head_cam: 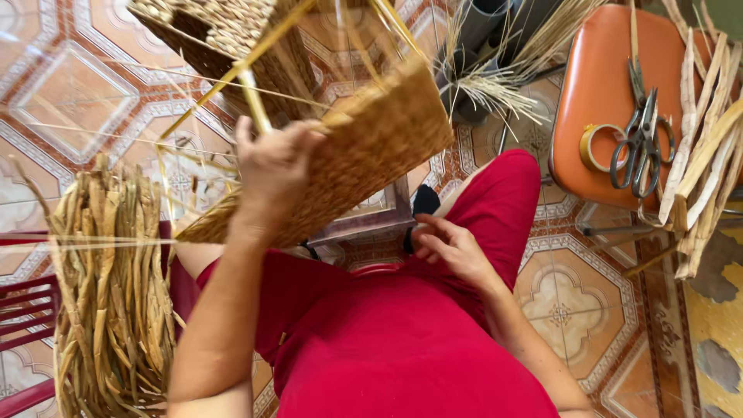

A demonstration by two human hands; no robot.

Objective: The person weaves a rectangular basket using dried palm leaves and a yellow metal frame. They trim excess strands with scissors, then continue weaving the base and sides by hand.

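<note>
Woven straw basket [364, 147] held up tilted over lap, left hand [272, 172] on it, right hand [453, 249] on thigh.
Left hand grips basket's near edge, fingers curled shut over the weave with a yellow straw strand [251, 97] against them, likely to steady the piece for weaving; loose strands stick out the top. Right hand rests on red trousers [495, 201], fingers loosely bent, partly spread, holding nothing. Bundle of dried straw [112, 294] lies just left of lap. Orange stool [611, 101] at right carries scissors [641, 143], tape roll [596, 147], more straw strips [708, 147].
</note>
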